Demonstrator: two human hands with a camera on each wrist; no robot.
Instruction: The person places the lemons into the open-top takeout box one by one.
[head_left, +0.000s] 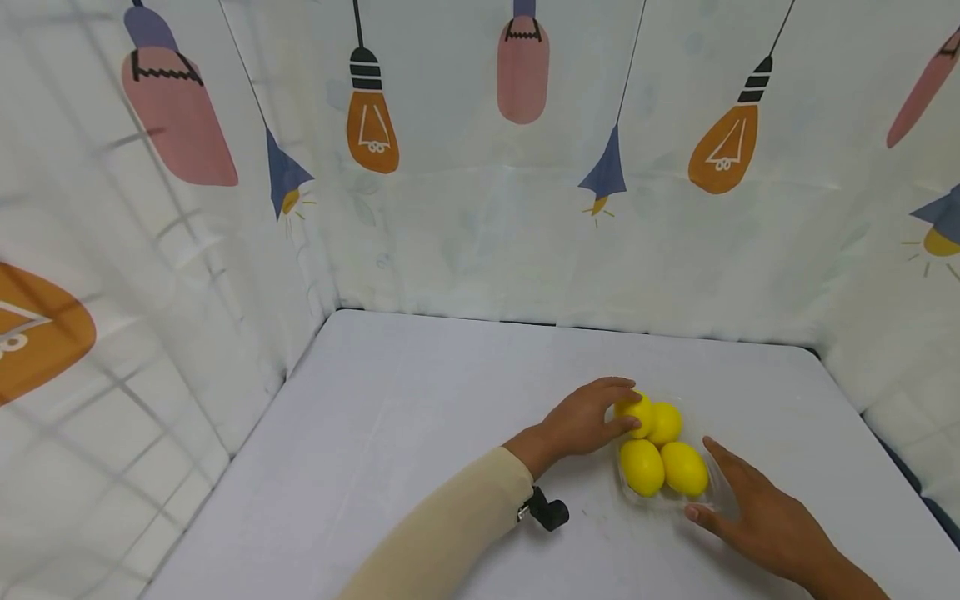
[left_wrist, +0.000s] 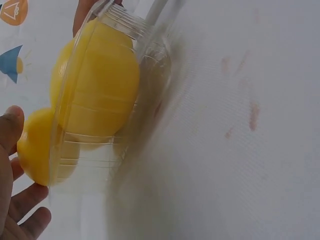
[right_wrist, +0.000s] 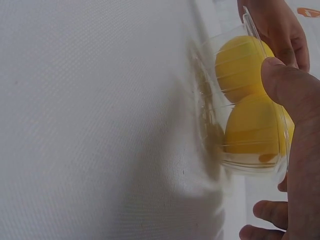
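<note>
Several yellow lemons sit together in a clear plastic container on the white table. My left hand pinches the far-left lemon between thumb and fingers, at the container's far-left corner. In the left wrist view that lemon stands partly out past the rim. My right hand is at the container's right side, thumb and fingers spread apart. Its thumb overlaps the rim in the right wrist view, while the other fingers extend past the container's end.
The white tabletop stretches left and behind the container. Fabric walls printed with lamps and bulbs stand around the table's back and sides. A small black device is strapped at my left sleeve's cuff.
</note>
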